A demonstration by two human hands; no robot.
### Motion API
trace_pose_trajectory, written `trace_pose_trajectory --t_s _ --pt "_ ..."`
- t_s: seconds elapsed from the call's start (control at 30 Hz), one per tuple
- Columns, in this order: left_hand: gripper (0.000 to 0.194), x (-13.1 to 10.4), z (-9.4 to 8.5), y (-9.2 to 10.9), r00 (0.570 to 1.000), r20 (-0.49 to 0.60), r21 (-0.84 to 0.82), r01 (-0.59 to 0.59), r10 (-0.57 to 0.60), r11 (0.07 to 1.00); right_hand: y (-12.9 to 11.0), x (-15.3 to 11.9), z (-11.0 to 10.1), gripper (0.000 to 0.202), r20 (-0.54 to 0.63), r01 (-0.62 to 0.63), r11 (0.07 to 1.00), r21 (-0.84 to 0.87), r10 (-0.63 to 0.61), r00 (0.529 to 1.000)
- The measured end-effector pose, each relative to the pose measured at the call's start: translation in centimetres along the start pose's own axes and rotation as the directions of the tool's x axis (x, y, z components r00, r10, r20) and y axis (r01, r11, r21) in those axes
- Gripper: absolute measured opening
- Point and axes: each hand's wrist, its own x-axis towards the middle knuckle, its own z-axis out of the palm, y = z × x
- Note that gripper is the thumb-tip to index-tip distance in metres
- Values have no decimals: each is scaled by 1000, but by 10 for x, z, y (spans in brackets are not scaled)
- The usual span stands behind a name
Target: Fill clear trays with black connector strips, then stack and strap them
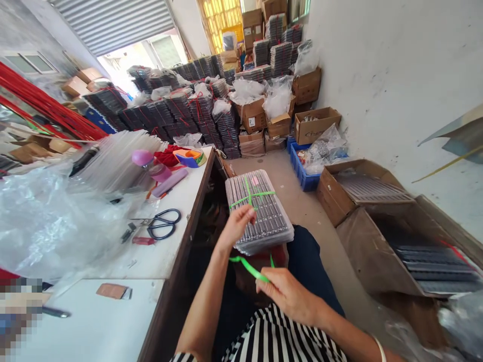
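Note:
On my lap rests a stack of clear plastic trays (pixel 269 213) with rows of dark, slim pieces showing through the top. A bright green strap (pixel 263 193) crosses over the upper part of the stack. My left hand (pixel 238 222) is closed in a pinch at the stack's near left side, at the strap just below the crossing. Closer to my body, my right hand (pixel 289 294) is closed around a loose length of green strap (pixel 253 270). One end of that length sticks out to the left, and a short piece stands up behind the fingers.
Scissors (pixel 164 224), a purple-topped bottle (pixel 153 168) and clear plastic bags (pixel 56 221) lie on the white table (pixel 147 261) at left. Open cardboard boxes (pixel 362 251) and a blue crate (pixel 305 176) stand on the floor at right. Stacked trays (pixel 199 115) line the back.

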Motion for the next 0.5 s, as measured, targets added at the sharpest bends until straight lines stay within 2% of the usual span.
trace_pose_trajectory --t_s 0.1,0.17,0.27,0.33,0.4,0.43,0.5 --pt "33 -34 35 -17 998 65 15 26 -27 1000 -5 34 -24 30 -116 175 960 -217 -203 972" --pt "27 -40 48 -27 991 130 22 33 -35 999 -2 67 -38 29 -157 192 939 -286 -243 957" --pt "27 -38 49 -37 976 215 21 32 -36 999 8 117 -52 39 -189 175 937 -303 -239 953" --pt "31 -36 45 -41 975 220 9 39 -40 999 14 136 -55 40 -208 163 940 -300 -232 950" --pt "42 -37 42 -44 981 189 -16 52 -48 999 23 136 -54 35 -243 146 944 -295 -222 944" --pt "48 -38 42 -46 984 174 -34 58 -51 998 29 128 -51 33 -272 129 947 -294 -212 939" --pt "56 -41 43 -47 986 158 -75 63 -51 995 44 100 -42 42 -359 65 954 -294 -173 917"
